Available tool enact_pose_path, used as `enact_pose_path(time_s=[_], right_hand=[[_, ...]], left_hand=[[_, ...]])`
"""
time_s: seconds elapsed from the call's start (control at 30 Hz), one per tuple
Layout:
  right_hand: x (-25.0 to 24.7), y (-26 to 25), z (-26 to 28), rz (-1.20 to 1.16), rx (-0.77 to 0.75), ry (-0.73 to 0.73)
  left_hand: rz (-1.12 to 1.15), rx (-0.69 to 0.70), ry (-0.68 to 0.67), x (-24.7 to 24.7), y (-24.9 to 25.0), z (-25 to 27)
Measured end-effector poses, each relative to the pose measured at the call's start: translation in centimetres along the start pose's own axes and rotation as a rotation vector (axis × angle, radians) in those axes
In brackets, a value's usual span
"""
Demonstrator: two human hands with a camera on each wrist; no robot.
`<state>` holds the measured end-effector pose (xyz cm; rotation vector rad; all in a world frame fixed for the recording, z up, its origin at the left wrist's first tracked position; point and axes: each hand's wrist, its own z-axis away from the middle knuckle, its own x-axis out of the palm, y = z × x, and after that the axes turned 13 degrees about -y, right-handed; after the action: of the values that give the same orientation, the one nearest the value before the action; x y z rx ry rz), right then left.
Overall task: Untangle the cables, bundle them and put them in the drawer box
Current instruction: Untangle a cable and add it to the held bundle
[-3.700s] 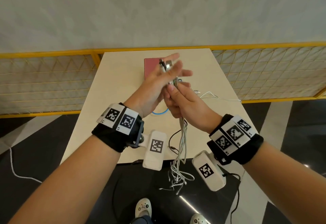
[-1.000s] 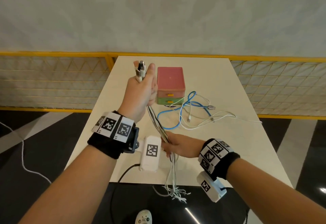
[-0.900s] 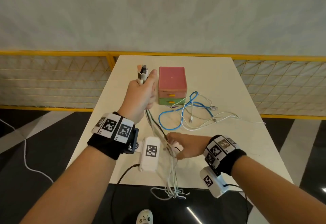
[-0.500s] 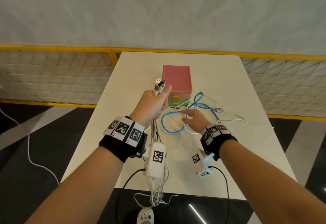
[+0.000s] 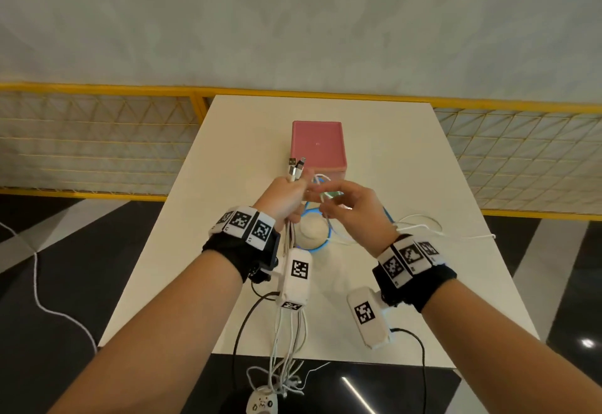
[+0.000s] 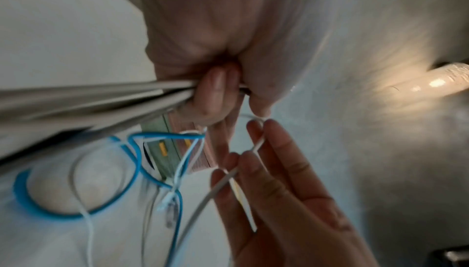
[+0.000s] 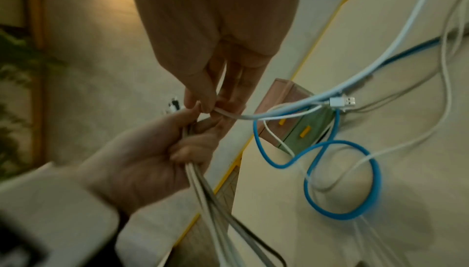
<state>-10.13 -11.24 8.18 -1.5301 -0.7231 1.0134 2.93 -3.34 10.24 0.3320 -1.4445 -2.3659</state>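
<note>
Both hands have met: left [image 5: 286, 193] still grips the bundle [image 7: 203, 187], right [image 5: 355, 205] apparently now pinching a white cable [image 7: 266, 115].

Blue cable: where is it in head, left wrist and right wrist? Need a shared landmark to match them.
Head: blue cable mid-frame on the table, mostly hidden behind the two hands.
Left wrist: blue cable lower left, looping in front of the drawers.
Right wrist: blue cable right of centre, a figure-eight on the table.
Shared landmark: the drawer box, just beyond the cable in every view.
</note>
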Motion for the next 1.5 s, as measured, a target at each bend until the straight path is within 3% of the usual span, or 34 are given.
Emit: enact_pose_path(time_s=[0.1, 0.2, 0.33, 0.5, 0.67, 0.77, 0.9, 1.03, 1.2, 1.37, 1.5], right_hand=[[0.2, 0.0, 1.5, 0.145, -0.006, -0.113], [-0.2, 0.9, 2.0, 0.187, 0.037, -0.1], [-1.0, 0.4, 0.9, 0.015, 0.048, 0.055], [-2.0, -3.2, -1.1, -0.403, 0.04, 0.047], [-2.2, -4.9, -2.3, -0.4, 0.01, 0.107], [-1.9, -5.9, -1.4, -0.303, -0.079, 0.044], [-0.8, -6.1, 1.2, -0.149, -0.115, -0.173], [0.0, -4.2, 3.1, -0.068, -0.03, -0.318], [-0.9, -3.9, 2.2, -0.034, -0.007, -0.123], [-1.6, -6.6, 0.4, -0.148, -0.032, 0.074], [-1.3, -7.6, 0.5, 0.046, -0.078, 0.144]], left_hand=[[0.127, 0.07, -0.065, 0.7, 0.4, 0.0], [0.119, 0.184, -0.066, 0.8, 0.8, 0.2], [-0.037, 0.316, -0.182, 1.2, 1.0, 1.2], [-0.136, 0.332, -0.169, 1.1, 0.9, 2.4], [-0.299, 0.302, -0.293, 0.7, 0.7, 4.0], [-0.091, 0.262, -0.207, 0.2, 0.6, 3.8], [0.29, 0.243, -0.058, -0.5, 1.2, 3.1], [0.372, 0.271, -0.144, -0.5, 2.6, 3.5], [0.13, 0.384, -0.238, 0.3, 2.6, 4.1], [-0.101, 0.371, -0.275, 1.6, 2.0, 5.3], [-0.004, 0.425, 0.065, 1.4, 2.1, 5.3]])
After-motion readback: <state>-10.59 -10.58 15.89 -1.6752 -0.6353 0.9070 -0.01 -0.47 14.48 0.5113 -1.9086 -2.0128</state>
